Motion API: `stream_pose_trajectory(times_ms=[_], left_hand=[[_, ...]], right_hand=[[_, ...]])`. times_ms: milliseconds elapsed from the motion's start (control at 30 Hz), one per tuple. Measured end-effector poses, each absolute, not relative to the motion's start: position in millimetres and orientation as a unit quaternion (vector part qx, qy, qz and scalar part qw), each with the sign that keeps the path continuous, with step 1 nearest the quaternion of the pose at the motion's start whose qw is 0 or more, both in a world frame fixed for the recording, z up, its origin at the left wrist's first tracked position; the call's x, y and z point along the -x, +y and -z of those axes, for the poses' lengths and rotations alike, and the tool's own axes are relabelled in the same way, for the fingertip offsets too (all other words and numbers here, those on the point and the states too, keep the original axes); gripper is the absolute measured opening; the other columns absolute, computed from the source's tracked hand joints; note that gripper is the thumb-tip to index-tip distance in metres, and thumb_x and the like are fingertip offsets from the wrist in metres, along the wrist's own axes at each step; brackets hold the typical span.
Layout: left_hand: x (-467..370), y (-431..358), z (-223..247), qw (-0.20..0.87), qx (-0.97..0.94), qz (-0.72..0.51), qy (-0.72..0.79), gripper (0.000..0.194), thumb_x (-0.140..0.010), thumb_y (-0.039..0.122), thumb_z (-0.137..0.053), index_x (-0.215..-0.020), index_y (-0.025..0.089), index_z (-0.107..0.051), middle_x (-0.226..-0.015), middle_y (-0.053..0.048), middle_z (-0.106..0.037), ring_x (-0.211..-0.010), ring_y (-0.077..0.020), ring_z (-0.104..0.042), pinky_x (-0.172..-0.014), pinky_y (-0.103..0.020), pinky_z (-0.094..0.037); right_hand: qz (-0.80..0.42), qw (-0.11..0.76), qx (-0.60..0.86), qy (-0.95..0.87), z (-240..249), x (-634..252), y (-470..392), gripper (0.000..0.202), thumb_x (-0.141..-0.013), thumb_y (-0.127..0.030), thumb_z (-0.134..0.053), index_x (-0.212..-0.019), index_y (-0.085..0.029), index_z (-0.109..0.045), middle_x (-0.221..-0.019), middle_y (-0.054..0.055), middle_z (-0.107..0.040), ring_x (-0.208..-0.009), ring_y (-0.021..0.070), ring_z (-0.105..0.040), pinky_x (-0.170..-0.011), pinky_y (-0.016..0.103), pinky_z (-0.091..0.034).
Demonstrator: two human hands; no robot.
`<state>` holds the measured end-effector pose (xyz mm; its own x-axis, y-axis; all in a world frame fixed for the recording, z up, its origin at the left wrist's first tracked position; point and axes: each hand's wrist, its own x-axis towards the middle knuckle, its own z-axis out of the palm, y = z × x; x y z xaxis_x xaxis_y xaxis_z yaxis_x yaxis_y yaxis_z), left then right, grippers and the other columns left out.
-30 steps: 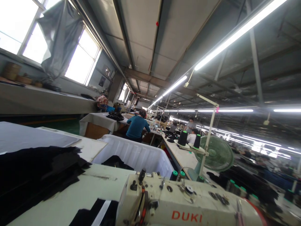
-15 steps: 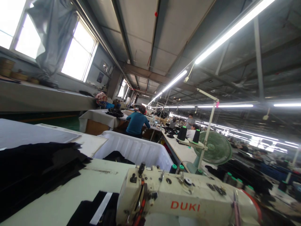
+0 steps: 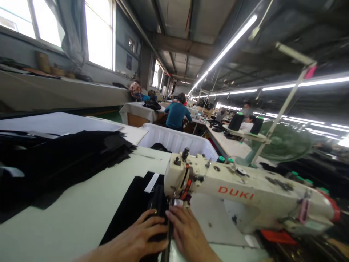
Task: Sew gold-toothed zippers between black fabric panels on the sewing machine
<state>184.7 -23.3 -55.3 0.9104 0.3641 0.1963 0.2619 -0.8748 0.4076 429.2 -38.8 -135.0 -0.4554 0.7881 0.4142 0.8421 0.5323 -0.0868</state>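
A cream sewing machine [image 3: 212,178] with red DUKI lettering stands on the pale table. Black fabric [image 3: 128,211] runs under its needle end, with a white strip [image 3: 152,183] lying on top. My left hand [image 3: 141,233] rests on this fabric, left of the needle area, its fingers spread and laid flat. Close beside it, my right hand [image 3: 188,229] lies at the fabric's right edge, fingertips stretched forward just below the presser foot. The fingers of both hands look extended; whether the right thumb pinches any cloth is hard to tell.
A wide pile of black fabric pieces [image 3: 68,163] covers the table's left. Behind the machine stands a white plastic bin [image 3: 180,140] with dark cloth inside. A thread stand with black cones [image 3: 236,122] and a green fan [image 3: 283,142] are at the right. People sit farther off.
The view has tilted down and turned left, so the machine sits higher and farther right. Both my hands now show on the black fabric; neither was in view before.
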Motion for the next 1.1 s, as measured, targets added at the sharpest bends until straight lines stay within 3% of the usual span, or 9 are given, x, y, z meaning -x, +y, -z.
stream_pose_trajectory(times_ms=[100,200,300,467,700,800,1000,1100], left_hand=[[-184,-20,55,0.218,-0.958,-0.091,0.164,0.060,-0.089,0.047,-0.068,-0.144,0.034,-0.048,-0.147,-0.007,-0.051,-0.138,-0.0313,-0.042,-0.120,-0.057,-0.015],[-185,-18,57,0.233,-0.957,-0.064,0.163,0.062,-0.091,0.056,-0.062,-0.147,0.034,-0.044,-0.148,-0.009,-0.049,-0.141,-0.0307,-0.038,-0.120,-0.057,-0.014],[-186,-18,57,0.214,-0.960,-0.064,0.169,0.063,-0.091,0.053,-0.063,-0.149,0.038,-0.040,-0.149,-0.006,-0.047,-0.142,-0.0310,-0.037,-0.119,-0.056,-0.019],[-184,-20,54,0.184,-0.961,-0.068,0.193,0.080,-0.078,0.041,-0.081,-0.146,0.045,-0.041,-0.151,-0.005,-0.045,-0.137,-0.0362,-0.043,-0.114,-0.058,-0.030],[-180,-13,60,0.180,-0.962,-0.111,0.170,0.061,-0.090,0.053,-0.064,-0.147,0.041,-0.043,-0.151,-0.005,-0.046,-0.136,-0.0324,-0.045,-0.113,-0.049,-0.037],[-179,-9,67,0.187,-0.960,-0.127,0.167,0.065,-0.088,0.051,-0.069,-0.147,0.041,-0.043,-0.152,-0.003,-0.045,-0.136,-0.0316,-0.045,-0.114,-0.046,-0.036],[-178,1,75,0.197,-0.958,-0.095,0.186,0.075,-0.082,0.046,-0.077,-0.147,0.040,-0.041,-0.154,-0.007,-0.040,-0.140,-0.0353,-0.037,-0.115,-0.052,-0.032],[-180,8,74,0.189,-0.960,-0.089,0.187,0.068,-0.086,0.055,-0.069,-0.147,0.037,-0.044,-0.154,-0.009,-0.040,-0.141,-0.0356,-0.037,-0.115,-0.053,-0.032]], right_hand=[[0.034,0.192,0.486,-0.852,124,-428,-47,0.052,-0.090,-0.007,-0.051,-0.139,-0.023,-0.052,-0.138,0.006,-0.058,-0.127,0.0245,-0.052,-0.110,0.049,-0.042],[0.028,0.192,0.485,-0.853,117,-427,-50,0.053,-0.089,-0.006,-0.051,-0.139,-0.022,-0.053,-0.138,0.007,-0.058,-0.127,0.0246,-0.052,-0.110,0.048,-0.042],[0.029,0.191,0.485,-0.853,117,-428,-50,0.052,-0.090,-0.006,-0.050,-0.139,-0.021,-0.052,-0.139,0.008,-0.057,-0.127,0.0248,-0.052,-0.111,0.048,-0.041],[0.034,0.176,0.488,-0.854,120,-428,-50,0.054,-0.090,-0.007,-0.052,-0.141,-0.022,-0.050,-0.142,0.006,-0.055,-0.129,0.0236,-0.051,-0.112,0.047,-0.041],[0.100,0.181,0.472,-0.857,137,-425,-48,0.055,-0.089,-0.007,-0.054,-0.142,-0.017,-0.048,-0.143,0.008,-0.054,-0.129,0.0250,-0.051,-0.112,0.043,-0.042],[0.118,0.177,0.473,-0.855,142,-426,-45,0.058,-0.086,-0.003,-0.051,-0.142,-0.016,-0.048,-0.143,0.010,-0.053,-0.129,0.0265,-0.052,-0.109,0.043,-0.046],[0.096,0.176,0.474,-0.857,131,-431,-47,0.060,-0.087,-0.006,-0.048,-0.145,-0.019,-0.044,-0.147,0.008,-0.049,-0.133,0.0267,-0.048,-0.109,0.045,-0.046],[0.095,0.216,0.461,-0.855,125,-431,-48,0.053,-0.086,-0.005,-0.049,-0.137,-0.019,-0.052,-0.138,0.008,-0.058,-0.127,0.0253,-0.054,-0.108,0.045,-0.045]])
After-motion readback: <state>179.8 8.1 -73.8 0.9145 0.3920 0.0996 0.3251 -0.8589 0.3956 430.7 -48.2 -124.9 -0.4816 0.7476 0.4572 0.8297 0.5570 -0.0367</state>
